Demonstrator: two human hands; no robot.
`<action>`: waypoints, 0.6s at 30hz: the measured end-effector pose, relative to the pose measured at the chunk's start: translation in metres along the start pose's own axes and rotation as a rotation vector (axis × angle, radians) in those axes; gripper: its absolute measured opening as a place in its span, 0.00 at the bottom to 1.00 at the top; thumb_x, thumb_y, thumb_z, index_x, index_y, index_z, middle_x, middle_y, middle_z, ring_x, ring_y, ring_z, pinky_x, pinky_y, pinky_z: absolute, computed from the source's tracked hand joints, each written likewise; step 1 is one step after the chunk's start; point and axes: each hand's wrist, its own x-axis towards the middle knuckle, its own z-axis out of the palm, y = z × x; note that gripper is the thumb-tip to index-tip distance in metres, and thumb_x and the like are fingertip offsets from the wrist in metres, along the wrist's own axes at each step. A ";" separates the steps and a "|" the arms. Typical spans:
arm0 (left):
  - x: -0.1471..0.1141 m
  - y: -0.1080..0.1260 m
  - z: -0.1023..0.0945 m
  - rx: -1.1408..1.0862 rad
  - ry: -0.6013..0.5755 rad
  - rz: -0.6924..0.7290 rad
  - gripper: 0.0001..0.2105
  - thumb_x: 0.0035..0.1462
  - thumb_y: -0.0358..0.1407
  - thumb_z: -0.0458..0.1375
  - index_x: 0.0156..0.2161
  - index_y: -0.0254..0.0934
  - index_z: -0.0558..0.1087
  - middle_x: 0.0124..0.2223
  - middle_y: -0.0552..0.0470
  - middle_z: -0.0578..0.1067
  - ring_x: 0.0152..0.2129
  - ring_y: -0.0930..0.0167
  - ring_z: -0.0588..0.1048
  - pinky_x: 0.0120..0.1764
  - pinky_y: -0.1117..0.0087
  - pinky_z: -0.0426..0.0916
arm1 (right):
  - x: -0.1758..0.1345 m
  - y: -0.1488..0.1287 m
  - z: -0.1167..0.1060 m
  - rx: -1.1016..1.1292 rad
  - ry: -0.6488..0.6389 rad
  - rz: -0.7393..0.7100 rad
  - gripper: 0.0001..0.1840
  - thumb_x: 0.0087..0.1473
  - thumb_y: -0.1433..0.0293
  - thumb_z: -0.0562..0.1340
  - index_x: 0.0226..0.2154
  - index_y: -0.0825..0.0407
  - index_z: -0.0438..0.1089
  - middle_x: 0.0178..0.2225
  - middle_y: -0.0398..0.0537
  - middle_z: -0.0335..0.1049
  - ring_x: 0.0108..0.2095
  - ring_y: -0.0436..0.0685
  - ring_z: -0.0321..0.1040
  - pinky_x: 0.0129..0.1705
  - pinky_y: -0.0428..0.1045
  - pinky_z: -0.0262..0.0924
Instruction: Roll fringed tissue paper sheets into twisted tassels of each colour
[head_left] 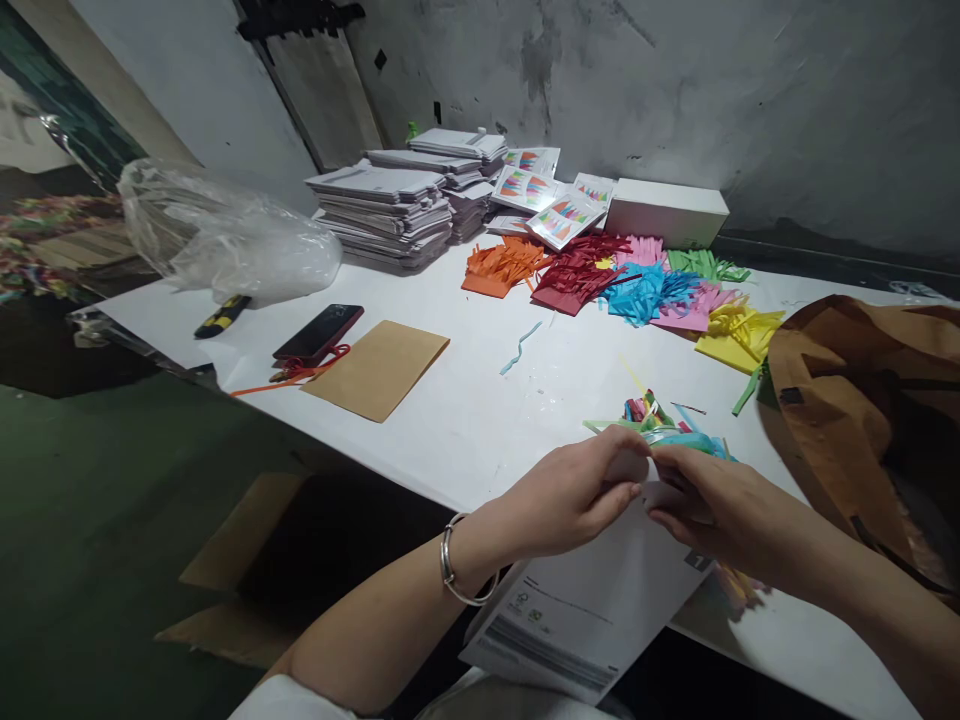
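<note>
Close to the table's front edge, a white printed envelope (592, 600) hangs with its lower end over the edge. My left hand (577, 490), with a silver bangle at its wrist, pinches the envelope's upper edge between thumb and fingers. Right beside it, my right hand (712, 500) is closed on the same edge, so both hands nearly meet. Just behind my fingers lies a bundle of coloured tissue-paper strips (675, 430), partly hidden by my hands. Whether anything sits inside the envelope cannot be seen.
Fringed paper bundles, such as the orange one (502, 265) and the yellow one (739, 335), lie at the back. Stacked white envelopes (382, 210), a plastic bag (232, 235), a phone (319, 335), brown card (382, 370), a cutter (223, 316) and a brown bag (840, 400) are around.
</note>
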 end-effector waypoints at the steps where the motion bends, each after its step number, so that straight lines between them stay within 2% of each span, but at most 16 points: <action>1: 0.000 0.000 0.000 0.008 0.003 -0.005 0.13 0.65 0.32 0.53 0.53 0.41 0.61 0.44 0.47 0.77 0.38 0.65 0.76 0.41 0.63 0.71 | 0.000 0.000 0.000 -0.004 0.000 0.006 0.12 0.58 0.72 0.58 0.46 0.47 0.59 0.34 0.43 0.69 0.29 0.53 0.68 0.29 0.45 0.59; 9: 0.001 -0.002 -0.003 0.017 -0.004 0.009 0.14 0.65 0.37 0.55 0.54 0.39 0.62 0.49 0.43 0.77 0.41 0.63 0.77 0.42 0.61 0.72 | 0.003 -0.001 -0.005 0.075 0.016 0.069 0.08 0.57 0.72 0.58 0.41 0.46 0.63 0.26 0.37 0.68 0.24 0.51 0.65 0.26 0.44 0.55; 13: 0.002 -0.001 -0.004 -0.009 -0.025 0.019 0.13 0.67 0.38 0.53 0.54 0.39 0.62 0.52 0.42 0.77 0.44 0.63 0.77 0.44 0.60 0.71 | 0.003 -0.001 -0.007 0.113 -0.009 0.096 0.07 0.60 0.71 0.57 0.41 0.46 0.62 0.29 0.38 0.68 0.26 0.50 0.66 0.28 0.43 0.57; 18: 0.003 0.001 -0.003 0.018 0.001 0.004 0.12 0.68 0.39 0.52 0.54 0.39 0.63 0.45 0.45 0.78 0.39 0.64 0.77 0.40 0.61 0.71 | 0.006 -0.002 -0.005 0.059 0.003 0.103 0.05 0.60 0.72 0.57 0.37 0.46 0.60 0.26 0.37 0.66 0.25 0.51 0.65 0.26 0.44 0.54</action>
